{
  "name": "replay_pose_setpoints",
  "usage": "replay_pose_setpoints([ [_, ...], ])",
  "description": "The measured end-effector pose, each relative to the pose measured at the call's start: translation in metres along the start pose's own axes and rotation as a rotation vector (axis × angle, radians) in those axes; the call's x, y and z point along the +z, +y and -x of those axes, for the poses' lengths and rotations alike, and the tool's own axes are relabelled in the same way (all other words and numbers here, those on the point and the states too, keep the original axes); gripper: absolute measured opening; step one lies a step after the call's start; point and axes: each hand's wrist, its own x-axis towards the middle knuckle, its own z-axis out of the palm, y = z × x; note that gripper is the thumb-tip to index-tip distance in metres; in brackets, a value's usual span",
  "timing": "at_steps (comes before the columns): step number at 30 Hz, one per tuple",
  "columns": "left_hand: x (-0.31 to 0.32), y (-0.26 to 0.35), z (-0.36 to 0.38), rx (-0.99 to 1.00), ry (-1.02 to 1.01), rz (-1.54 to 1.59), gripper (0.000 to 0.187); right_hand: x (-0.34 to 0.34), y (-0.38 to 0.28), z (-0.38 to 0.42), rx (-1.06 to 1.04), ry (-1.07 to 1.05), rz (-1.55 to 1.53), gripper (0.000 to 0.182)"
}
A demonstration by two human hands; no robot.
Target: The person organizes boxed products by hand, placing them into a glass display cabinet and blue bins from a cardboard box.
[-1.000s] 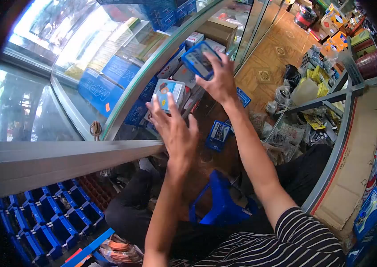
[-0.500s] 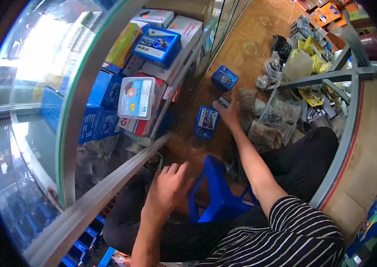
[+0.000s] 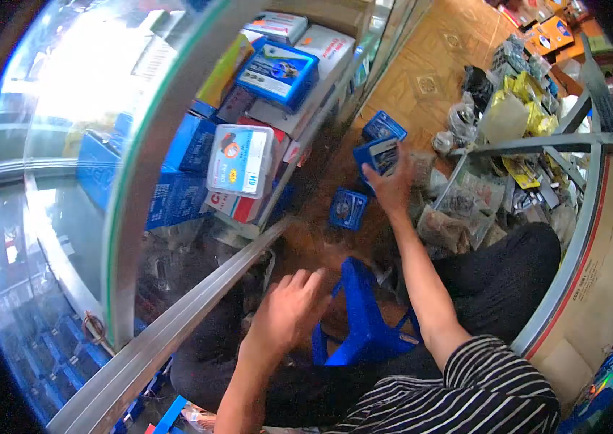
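Observation:
My right hand (image 3: 395, 184) grips a blue box (image 3: 377, 159) with a dark picture label, thumb on the near side and fingers at the far edge. Just below it on the tiled floor lies another blue box (image 3: 348, 209). Beyond the held one sits a third blue box (image 3: 385, 126). My left hand (image 3: 288, 307) hovers near the metal rail, its fingers loosely bent and nothing visible in them. Close to it is a blue plastic stool (image 3: 366, 325), between my legs.
At left, a glass case with a metal rail (image 3: 198, 311) holds stacked boxes and a clear-lidded case (image 3: 241, 160). To the right, plastic bags of small parts (image 3: 458, 210) crowd the floor beside a grey metal frame (image 3: 549, 141). Cardboard (image 3: 607, 246) lines that frame.
My right hand has lifted a blue box from the floor group and tilted it, exposing the one below. My left hand has shifted slightly right. The view has turned a little.

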Motion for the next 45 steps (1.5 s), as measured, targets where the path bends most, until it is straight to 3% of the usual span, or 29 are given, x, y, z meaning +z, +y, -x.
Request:
replay_pose_setpoints([
  [4, -0.005, 0.007, 0.006, -0.027, -0.069, -0.009, 0.046, -0.065, -0.124, -0.066, -0.284, 0.167, -0.202, 0.086],
  [7, -0.006, 0.009, 0.009, -0.009, -0.06, -0.013, 0.046, -0.081, -0.189, -0.104, -0.522, 0.261, -0.177, 0.083],
  [11, -0.004, 0.01, 0.011, -0.005, -0.07, -0.035, 0.046, -0.064, -0.243, -0.117, -0.608, 0.088, -0.16, 0.086],
  [15, 0.001, 0.002, 0.015, -0.004, -0.064, -0.014, 0.046, -0.032, -0.252, -0.118, -0.716, 0.017, -0.091, 0.081],
  [17, 0.005, -0.001, 0.016, -0.022, -0.081, -0.02, 0.047, -0.028, -0.244, -0.116, -0.734, 0.045, -0.17, 0.094],
  [19, -0.001, 0.007, 0.015, -0.053, -0.129, -0.023, 0.047, -0.031, -0.222, -0.112, -0.614, 0.005, -0.486, 0.091],
  [20, -0.006, 0.01, 0.014, -0.07, -0.149, -0.03, 0.047, -0.026, -0.196, -0.115, -0.649, 0.167, -0.391, 0.077],
  [22, -0.006, 0.012, 0.01, -0.071, -0.151, -0.019, 0.047, -0.014, -0.137, -0.097, -0.153, 0.138, -0.692, 0.052],
  [23, -0.006, 0.012, 0.011, -0.074, -0.157, -0.008, 0.048, -0.02, -0.099, -0.089, -0.185, 0.145, -0.364, 0.04],
  [25, -0.006, 0.011, 0.009, -0.054, -0.144, 0.01, 0.049, -0.006, -0.021, -0.057, -0.03, 0.09, -0.045, 0.05],
  [27, -0.007, 0.013, 0.007, -0.045, -0.157, 0.035, 0.049, 0.015, 0.055, -0.022, 0.114, -0.12, 0.183, 0.069],
  [32, -0.006, 0.012, 0.001, -0.063, -0.22, 0.089, 0.051, 0.057, 0.154, 0.033, 0.17, -0.558, 0.528, 0.103],
  [33, -0.005, 0.011, -0.002, -0.074, -0.229, 0.084, 0.051, 0.067, 0.163, 0.035, 0.154, -0.643, 0.576, 0.108],
  [36, -0.002, 0.007, -0.006, -0.11, -0.273, 0.063, 0.052, 0.07, 0.155, 0.028, 0.079, -0.553, 0.593, 0.107],
  [39, 0.002, 0.003, -0.01, -0.112, -0.271, 0.053, 0.052, 0.058, 0.138, 0.014, 0.218, -0.51, 0.38, 0.106],
  [42, -0.001, 0.003, -0.01, -0.096, -0.222, 0.025, 0.05, 0.026, 0.09, 0.002, 0.2, -0.172, 0.103, 0.096],
  [45, -0.005, 0.005, -0.008, -0.049, -0.169, 0.01, 0.048, -0.011, 0.035, -0.026, 0.155, 0.084, -0.138, 0.098],
])
